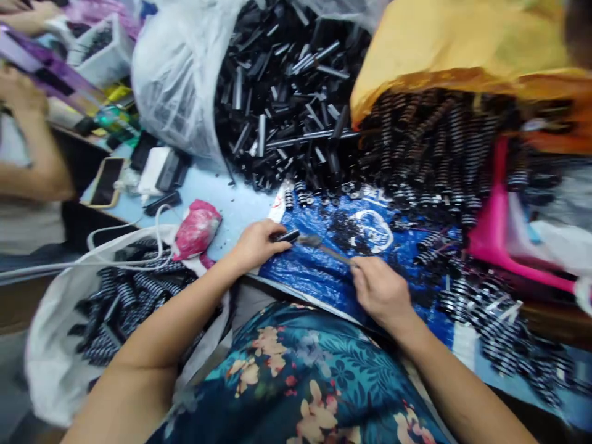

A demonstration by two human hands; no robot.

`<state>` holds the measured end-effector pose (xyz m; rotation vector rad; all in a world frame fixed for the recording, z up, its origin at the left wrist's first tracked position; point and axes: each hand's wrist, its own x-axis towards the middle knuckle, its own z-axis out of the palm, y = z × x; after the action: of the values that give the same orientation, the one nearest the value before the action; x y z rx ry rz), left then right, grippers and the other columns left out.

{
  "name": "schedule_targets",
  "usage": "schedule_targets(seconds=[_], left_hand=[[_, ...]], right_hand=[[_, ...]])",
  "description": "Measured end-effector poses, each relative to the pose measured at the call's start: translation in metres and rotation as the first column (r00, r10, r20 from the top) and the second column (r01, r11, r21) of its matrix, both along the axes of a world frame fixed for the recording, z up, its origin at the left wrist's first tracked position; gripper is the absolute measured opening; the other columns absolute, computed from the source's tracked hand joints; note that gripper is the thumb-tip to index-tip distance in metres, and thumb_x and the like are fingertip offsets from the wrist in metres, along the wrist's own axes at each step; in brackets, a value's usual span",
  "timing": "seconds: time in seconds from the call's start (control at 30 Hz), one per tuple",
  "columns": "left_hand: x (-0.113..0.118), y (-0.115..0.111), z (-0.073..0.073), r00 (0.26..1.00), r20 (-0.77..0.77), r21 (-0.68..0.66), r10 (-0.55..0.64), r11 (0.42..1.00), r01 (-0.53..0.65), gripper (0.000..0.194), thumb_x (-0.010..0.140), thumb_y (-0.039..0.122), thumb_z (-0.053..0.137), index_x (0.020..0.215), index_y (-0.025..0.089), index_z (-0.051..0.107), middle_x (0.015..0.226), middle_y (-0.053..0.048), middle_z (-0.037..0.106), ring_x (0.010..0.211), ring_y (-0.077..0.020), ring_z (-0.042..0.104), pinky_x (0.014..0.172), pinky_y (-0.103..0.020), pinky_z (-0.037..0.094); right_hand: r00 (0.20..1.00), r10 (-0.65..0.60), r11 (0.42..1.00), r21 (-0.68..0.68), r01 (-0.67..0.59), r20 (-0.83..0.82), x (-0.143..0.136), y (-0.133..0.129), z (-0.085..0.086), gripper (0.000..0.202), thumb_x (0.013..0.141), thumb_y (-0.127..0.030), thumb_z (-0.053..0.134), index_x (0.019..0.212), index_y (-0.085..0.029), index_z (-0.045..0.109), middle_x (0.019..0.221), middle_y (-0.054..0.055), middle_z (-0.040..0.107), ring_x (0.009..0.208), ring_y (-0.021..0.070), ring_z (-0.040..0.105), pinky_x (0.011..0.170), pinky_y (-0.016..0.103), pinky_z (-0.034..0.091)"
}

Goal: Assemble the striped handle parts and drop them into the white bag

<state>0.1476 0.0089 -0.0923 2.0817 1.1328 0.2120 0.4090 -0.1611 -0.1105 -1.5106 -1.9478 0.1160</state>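
Between the thumb and fingers of my left hand (261, 248) is a short black tube (288, 236), its free end pointing right. My right hand (382, 288) is closed on the handle of a thin brush-like tool (330, 251). The tool's greyish tip lies close to the tube's end; whether they touch is hard to tell. Both hands are over a blue plastic sheet (305, 271) strewn with small black bits. Behind it is a large heap of black tubes (296, 92), and ribbed black pieces (430, 142) lie to its right.
A white sack (50, 345) of ribbed pieces stands at left, near a pink bundle (198, 229) and white cables. A phone (107, 182) lies farther back. Pink plastic (497, 228) and a yellow bag (462, 43) are at right. Another person's arm (32, 142) is at far left.
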Motion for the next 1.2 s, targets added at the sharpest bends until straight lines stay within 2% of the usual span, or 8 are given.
schedule_targets(seconds=[0.1, 0.3, 0.43, 0.6, 0.73, 0.93, 1.1, 1.2], left_hand=[[0.001, 0.004, 0.0, 0.995, -0.082, -0.084, -0.047, 0.996, 0.04, 0.033, 0.076, 0.042, 0.076, 0.095, 0.016, 0.073, 0.077, -0.001, 0.063, 0.07, -0.0154, 0.055, 0.065, -0.028, 0.036], [0.006, 0.008, 0.003, 0.999, -0.026, -0.19, -0.044, 0.981, 0.039, 0.03, 0.073, 0.039, 0.077, 0.088, 0.016, 0.067, 0.065, 0.003, 0.052, 0.061, -0.0115, 0.044, 0.06, -0.026, 0.026], [0.007, 0.018, 0.004, 0.994, -0.044, -0.247, -0.103, 0.965, 0.09, 0.031, 0.068, 0.036, 0.08, 0.082, 0.015, 0.062, 0.068, 0.002, 0.054, 0.063, -0.0116, 0.044, 0.061, -0.027, 0.028], [0.02, 0.018, 0.004, 0.986, -0.104, -0.218, -0.13, 0.97, 0.105, 0.028, 0.069, 0.03, 0.077, 0.08, 0.016, 0.055, 0.07, 0.001, 0.056, 0.063, -0.0119, 0.044, 0.06, -0.027, 0.028], [-0.002, 0.013, 0.031, 0.98, -0.116, -0.084, -0.164, 0.984, 0.155, 0.019, 0.066, 0.019, 0.073, 0.072, 0.018, 0.054, 0.065, 0.0, 0.054, 0.056, -0.0117, 0.04, 0.056, -0.028, 0.026], [-0.089, 0.025, 0.093, 0.9, -0.053, -0.586, -0.433, 0.743, 0.323, 0.023, 0.066, 0.041, 0.083, 0.079, 0.024, 0.074, 0.06, 0.0, 0.059, 0.053, -0.0153, 0.052, 0.049, -0.026, 0.037], [-0.038, 0.023, 0.079, 0.989, -0.033, -0.003, -0.144, 0.99, 0.144, 0.025, 0.085, 0.042, 0.065, 0.092, 0.019, 0.072, 0.085, -0.006, 0.068, 0.075, -0.0184, 0.061, 0.073, -0.03, 0.047], [0.029, 0.037, 0.062, 0.994, -0.098, 0.403, 0.051, 0.915, -0.007, 0.026, 0.095, 0.035, 0.054, 0.099, 0.013, 0.068, 0.095, -0.011, 0.066, 0.086, -0.0209, 0.06, 0.081, -0.034, 0.045]], right_hand=[[0.993, -0.035, 0.995, 0.085, 0.045, -0.117, -0.003, 0.013, 0.004, 0.018, 0.109, -0.018, 0.044, 0.118, -0.016, 0.059, 0.093, 0.007, 0.062, 0.076, 0.0222, 0.061, 0.071, 0.031, 0.05], [0.988, -0.002, 1.0, 0.002, 0.002, 0.154, -0.014, 0.03, 0.01, 0.023, 0.114, -0.027, 0.043, 0.111, -0.015, 0.063, 0.077, 0.004, 0.057, 0.064, 0.0208, 0.056, 0.058, 0.031, 0.043], [0.985, 0.171, 0.978, 0.13, -0.165, -0.034, -0.022, 0.025, 0.014, 0.022, 0.114, -0.021, 0.04, 0.126, -0.013, 0.057, 0.095, 0.009, 0.064, 0.078, 0.0216, 0.062, 0.073, 0.03, 0.05], [0.95, 0.296, 0.955, -0.068, -0.29, 0.103, -0.034, 0.02, 0.007, 0.025, 0.114, -0.024, 0.043, 0.118, -0.011, 0.063, 0.082, 0.008, 0.061, 0.068, 0.0217, 0.058, 0.063, 0.031, 0.048], [0.941, 0.331, 0.943, -0.022, -0.333, -0.064, -0.021, 0.015, 0.005, 0.022, 0.112, -0.02, 0.047, 0.128, -0.013, 0.06, 0.094, 0.009, 0.065, 0.076, 0.0215, 0.062, 0.069, 0.032, 0.052], [0.983, 0.184, 0.981, -0.073, -0.182, 0.015, 0.01, 0.008, -0.006, 0.018, 0.111, -0.028, 0.054, 0.116, -0.019, 0.068, 0.102, 0.009, 0.066, 0.084, 0.024, 0.064, 0.077, 0.037, 0.051], [0.969, 0.246, 0.959, -0.146, -0.241, 0.016, 0.003, 0.02, -0.008, 0.027, 0.112, -0.039, 0.052, 0.115, -0.016, 0.067, 0.108, 0.013, 0.065, 0.094, 0.0279, 0.062, 0.082, 0.042, 0.05], [0.97, 0.242, 0.962, -0.135, -0.237, 0.016, 0.0, 0.027, -0.001, 0.026, 0.113, -0.034, 0.049, 0.116, -0.016, 0.066, 0.108, 0.012, 0.065, 0.093, 0.0269, 0.063, 0.08, 0.041, 0.049]])
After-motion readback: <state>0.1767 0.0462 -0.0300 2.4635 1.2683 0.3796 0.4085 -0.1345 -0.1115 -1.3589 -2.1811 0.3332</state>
